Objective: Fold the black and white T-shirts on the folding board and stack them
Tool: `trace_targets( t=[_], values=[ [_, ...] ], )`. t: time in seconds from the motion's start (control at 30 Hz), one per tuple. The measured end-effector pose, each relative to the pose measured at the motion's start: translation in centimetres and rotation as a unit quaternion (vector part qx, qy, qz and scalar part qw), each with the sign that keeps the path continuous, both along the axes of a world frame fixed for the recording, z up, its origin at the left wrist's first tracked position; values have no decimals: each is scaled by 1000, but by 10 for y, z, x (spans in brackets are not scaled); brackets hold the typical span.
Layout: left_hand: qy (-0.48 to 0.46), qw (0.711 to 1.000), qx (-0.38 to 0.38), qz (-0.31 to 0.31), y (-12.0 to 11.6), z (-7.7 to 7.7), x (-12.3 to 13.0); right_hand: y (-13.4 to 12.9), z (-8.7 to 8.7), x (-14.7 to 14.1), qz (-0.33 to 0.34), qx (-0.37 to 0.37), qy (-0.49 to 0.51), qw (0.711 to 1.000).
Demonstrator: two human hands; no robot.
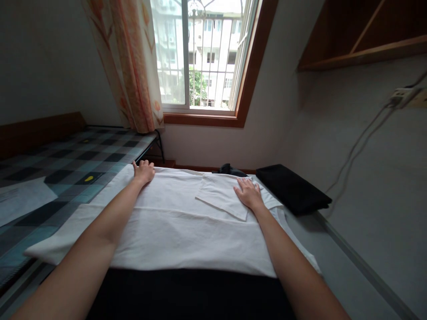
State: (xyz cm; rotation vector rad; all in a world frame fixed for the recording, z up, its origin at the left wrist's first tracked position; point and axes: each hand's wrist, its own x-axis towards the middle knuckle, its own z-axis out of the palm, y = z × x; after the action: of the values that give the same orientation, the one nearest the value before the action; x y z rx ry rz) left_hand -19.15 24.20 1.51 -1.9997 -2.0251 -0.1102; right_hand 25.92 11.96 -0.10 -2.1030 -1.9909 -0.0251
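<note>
left hand [144,173] half-curled, grip unclear | right hand [248,193] open, flat | both on white shirt [193,244] | paper [26,201] print illegible

Both forearms [106,222] are bare; the clothing [193,294] (what shows) is black.

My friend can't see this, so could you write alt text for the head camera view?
A person's left hand and right hand rest on a partly folded white shirt. To the left is a checked mattress with paper on it; to the right, a flat black item; ahead, a barred window with a patterned curtain.
</note>
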Motion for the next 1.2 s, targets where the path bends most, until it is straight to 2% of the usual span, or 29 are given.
trace_targets(
  t=[0.1,0.2,0.33,0.5,0.7,0.8,0.93,1.1,1.2],
  values=[
    [34,998,46,-31,-3,5,-18,0,0,0,1,2,-1,1000],
    [61,991,76,-97,-8,10,-35,0,0,0,1,7,0,1000],
    [96,978,40,-182,-16,21,-55,0,-1,0,1,7,0,1000],
    [119,982,-5,-149,-25,41,-78,1,-3,1,0,11,-9,1000],
    [132,983,14,-130,-36,72,-99,2,-4,1,-2,21,-14,1000],
    [117,987,-36,-108,-40,82,-105,2,-4,1,-2,29,-6,1000],
    [68,986,-109,-106,-48,83,-118,2,-5,0,-3,62,20,998],
    [49,988,-90,-113,-65,79,-133,9,-1,6,-60,114,35,991],
    [40,989,-87,-116,-73,81,-137,19,6,19,-70,105,13,992]
  ],
)
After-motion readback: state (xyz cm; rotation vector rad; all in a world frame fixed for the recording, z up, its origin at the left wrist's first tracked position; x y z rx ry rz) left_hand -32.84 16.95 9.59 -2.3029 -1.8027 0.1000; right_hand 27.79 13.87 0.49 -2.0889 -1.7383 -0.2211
